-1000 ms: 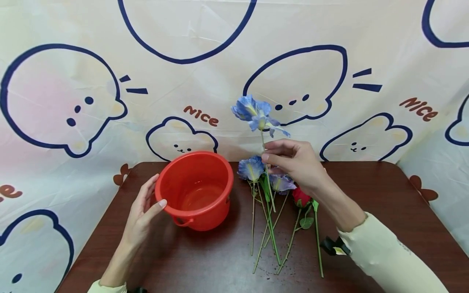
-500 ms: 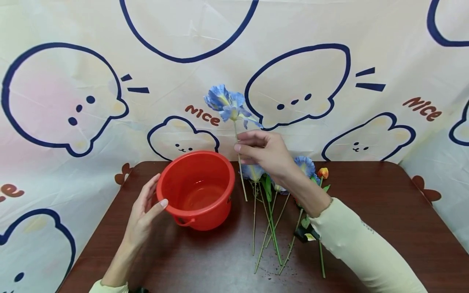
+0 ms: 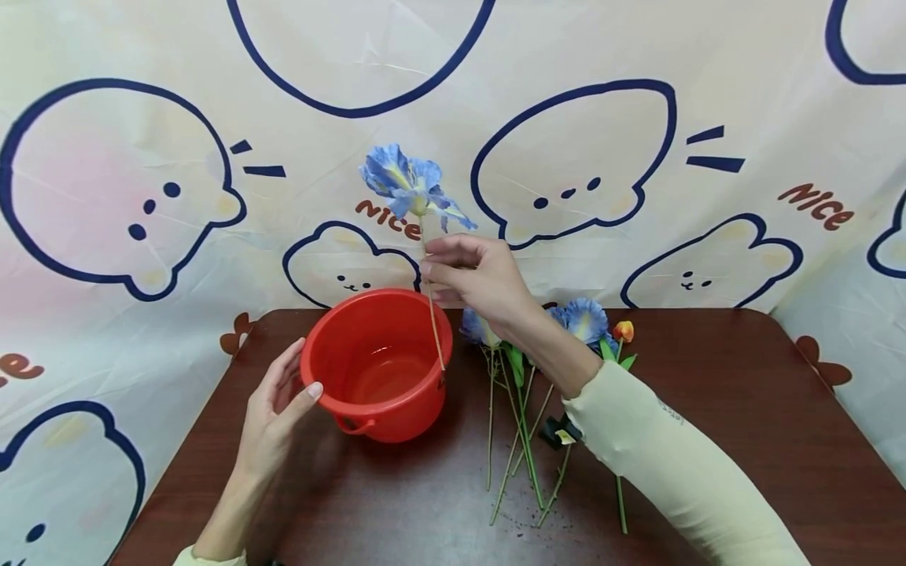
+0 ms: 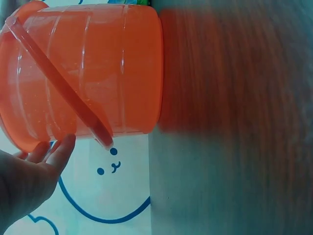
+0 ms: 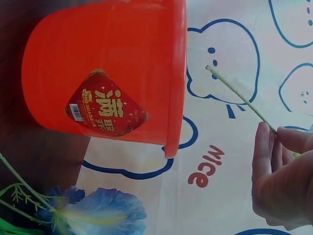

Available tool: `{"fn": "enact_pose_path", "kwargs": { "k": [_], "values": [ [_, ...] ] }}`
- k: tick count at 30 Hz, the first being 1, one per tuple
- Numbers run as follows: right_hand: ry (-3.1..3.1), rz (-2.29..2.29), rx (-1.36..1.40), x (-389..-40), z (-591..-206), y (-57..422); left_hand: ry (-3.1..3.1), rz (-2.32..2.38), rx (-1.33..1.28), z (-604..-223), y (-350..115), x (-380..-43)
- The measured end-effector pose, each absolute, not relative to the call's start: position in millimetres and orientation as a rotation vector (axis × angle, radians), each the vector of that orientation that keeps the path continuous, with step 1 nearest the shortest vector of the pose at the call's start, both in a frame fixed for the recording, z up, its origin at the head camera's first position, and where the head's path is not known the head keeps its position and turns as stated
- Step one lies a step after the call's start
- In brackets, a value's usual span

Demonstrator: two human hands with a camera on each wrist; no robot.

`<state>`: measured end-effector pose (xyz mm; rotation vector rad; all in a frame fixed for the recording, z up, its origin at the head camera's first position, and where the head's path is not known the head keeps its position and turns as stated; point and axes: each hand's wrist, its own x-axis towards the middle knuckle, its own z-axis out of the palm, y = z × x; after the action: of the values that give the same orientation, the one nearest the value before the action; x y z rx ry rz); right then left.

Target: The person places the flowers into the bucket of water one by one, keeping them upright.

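Observation:
My right hand [image 3: 481, 279] pinches the thin stem [image 5: 239, 95] of a blue iris [image 3: 410, 185] between thumb and fingertips. Bloom upward, the iris is held over the right rim of a red plastic bucket [image 3: 378, 428]. In the head view, its stem's lower end overlaps that rim; the right wrist view shows the end clear of the bucket's mouth. My left hand [image 3: 272, 413] rests against the bucket's left side, thumb and fairly straight fingers touching near the rim. The bucket stands upright on the table, its handle [image 4: 58, 81] hanging down outside.
Right of the bucket, several more flowers lie on the brown table [image 3: 708, 417], including blue irises [image 3: 586, 321] and an orange bud [image 3: 624, 331]. Dark crumbs [image 3: 527, 523] are scattered near their stem ends. A cartoon-printed cloth [image 3: 566, 47] hangs behind.
My right hand has carried the iris leftward and slightly up, from above the lying flowers to the bucket's right rim. The left hand and bucket have stayed in place.

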<state>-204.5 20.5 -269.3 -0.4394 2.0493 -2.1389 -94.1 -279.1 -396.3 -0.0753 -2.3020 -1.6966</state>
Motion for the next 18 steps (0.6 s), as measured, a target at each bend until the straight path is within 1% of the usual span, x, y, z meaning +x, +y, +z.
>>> {"fn": "enact_pose_path", "kwargs": {
  "k": [8,18],
  "values": [
    [2.080,-2.112,-0.441,-221,-276,-7,-2.283,-1.725,-0.068,-396,-277,-94],
    [2.098,-1.977,-0.466,-230,-301,-40,-2.307,-1.731,-0.036,-395,-277,-95]
  ]
}}
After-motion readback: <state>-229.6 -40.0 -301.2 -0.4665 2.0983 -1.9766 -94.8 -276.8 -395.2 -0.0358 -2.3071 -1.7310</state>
